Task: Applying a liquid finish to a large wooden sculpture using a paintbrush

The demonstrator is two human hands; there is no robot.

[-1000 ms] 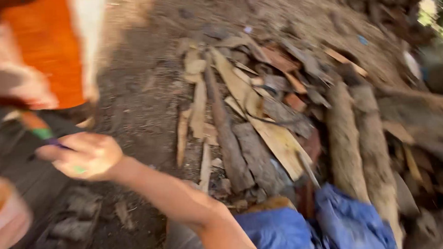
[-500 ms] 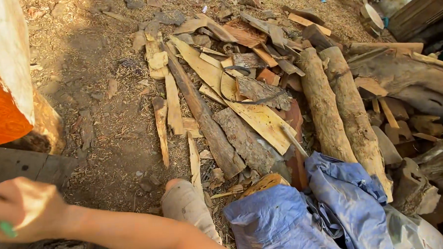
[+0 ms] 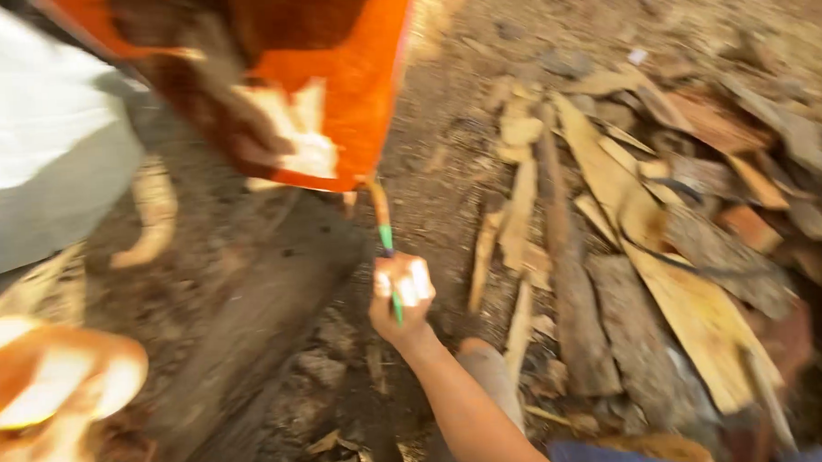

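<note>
Ground: bare dirt [image 3: 446,193] strewn with chips and bark, sunlit at upper right, blurred throughout.
Near left corner: orange-and-white rounded object [image 3: 43,390], cut off by the frame edge, too blurred to identify.
Near centre: dark weathered plank [image 3: 250,328] running diagonally from lower left toward the orange piece, rubble along its right edge.
Right hand [image 3: 401,293]: forearm entering from the bottom edge, fingers curled tight around a thin brush [image 3: 384,232], pinching its green-banded handle.
Brush position: handle upright, upper end touching the lower edge of the orange-painted piece [image 3: 333,97].
Left hand: not visible.
Orange-painted piece: upper centre, pale unpainted patch near its lower edge, dark brown area above.
Far left: white and grey mass [image 3: 44,153], unclear, filling the upper left corner.
Right half: pile of split wood [image 3: 647,214], planks and offcuts, just beside the forearm.
Open room: narrow strip of dirt between plank and wood pile.
</note>
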